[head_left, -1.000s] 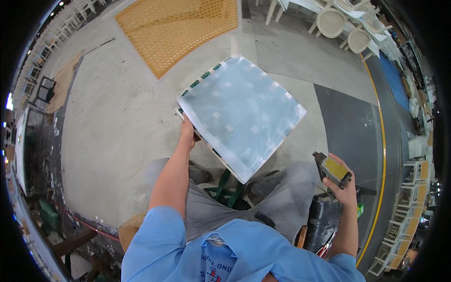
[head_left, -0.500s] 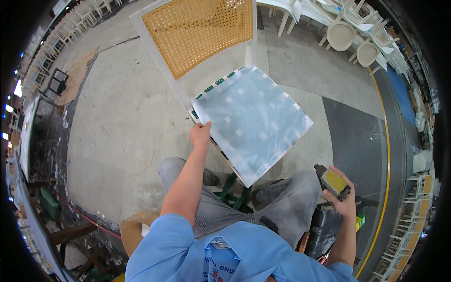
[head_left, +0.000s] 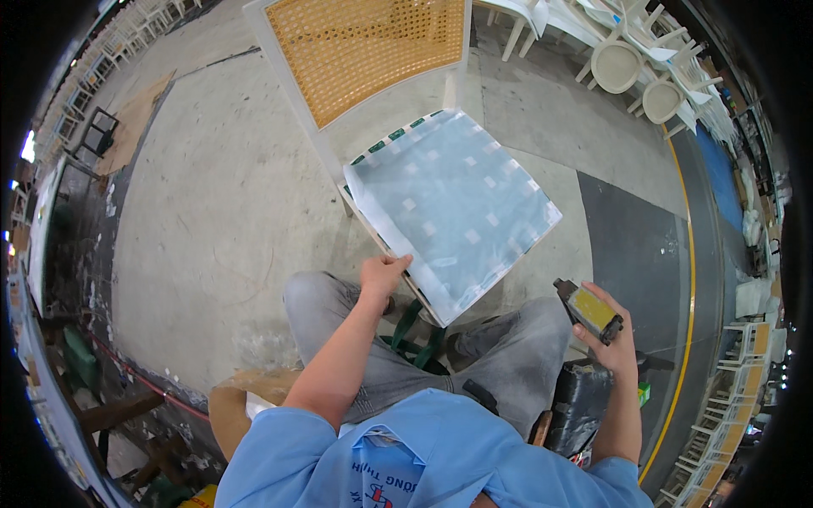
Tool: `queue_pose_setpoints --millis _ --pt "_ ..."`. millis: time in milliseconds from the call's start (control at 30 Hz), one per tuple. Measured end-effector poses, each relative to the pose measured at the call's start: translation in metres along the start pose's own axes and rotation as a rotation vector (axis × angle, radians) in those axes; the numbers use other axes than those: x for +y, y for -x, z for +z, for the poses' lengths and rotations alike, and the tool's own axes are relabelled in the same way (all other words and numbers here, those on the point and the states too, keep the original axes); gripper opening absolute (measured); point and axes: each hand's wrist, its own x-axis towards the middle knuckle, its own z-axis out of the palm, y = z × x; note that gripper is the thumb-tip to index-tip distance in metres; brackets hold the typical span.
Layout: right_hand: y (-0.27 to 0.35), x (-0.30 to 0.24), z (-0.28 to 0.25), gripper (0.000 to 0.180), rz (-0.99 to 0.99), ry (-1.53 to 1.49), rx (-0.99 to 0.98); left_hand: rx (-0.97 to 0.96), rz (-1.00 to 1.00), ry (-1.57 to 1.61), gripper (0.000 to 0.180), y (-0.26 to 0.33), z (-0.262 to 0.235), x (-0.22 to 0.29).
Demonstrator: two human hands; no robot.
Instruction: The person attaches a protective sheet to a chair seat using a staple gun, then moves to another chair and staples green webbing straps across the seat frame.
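Observation:
A white-framed chair with a woven orange cane back (head_left: 373, 51) stands on the concrete floor in front of me. Its seat cushion (head_left: 453, 207) is green and white under a clear plastic cover. My left hand (head_left: 383, 275) grips the near left edge of that seat. My right hand (head_left: 605, 334) is raised at the right, closed around a small yellow and black hand tool (head_left: 589, 309). I am seated, with my grey-trousered knees below the chair seat.
Stacked white chairs (head_left: 627, 63) stand at the upper right. A yellow floor line (head_left: 690, 279) curves along the right side beside a dark mat (head_left: 635, 245). A black bag (head_left: 580, 402) sits by my right leg. Dark frames and clutter line the left edge.
The chair has come nearer and lower in view, its cane back now fully visible. My left hand has stayed on the seat's edge. My right hand has held the tool nearly still.

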Motion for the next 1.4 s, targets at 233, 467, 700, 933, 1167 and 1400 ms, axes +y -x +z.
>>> queue_pose_setpoints --millis 233,467,700,933,1167,1400 --pt "-0.062 -0.038 0.021 0.071 -0.242 0.090 -0.293 0.014 0.037 0.026 0.024 -0.005 -0.001 -0.016" --pt "-0.133 -0.073 0.087 0.069 -0.322 0.156 -0.690 0.069 0.033 -0.001 0.024 -0.001 0.000 -0.014" --pt "-0.189 -0.058 0.177 0.075 -0.513 0.473 -0.984 0.119 0.084 -0.163 0.023 -0.009 0.001 -0.021" --pt "-0.208 -0.060 0.217 0.070 -0.471 0.591 -1.114 0.144 0.111 -0.159 0.023 -0.009 -0.001 -0.023" --pt "-0.211 -0.060 0.226 0.066 -0.513 0.608 -1.123 0.129 0.079 -0.155 0.023 -0.007 -0.002 -0.017" --pt "-0.207 -0.066 0.219 0.068 -0.500 0.592 -1.101 0.065 0.072 -0.211 0.026 -0.010 -0.007 -0.015"
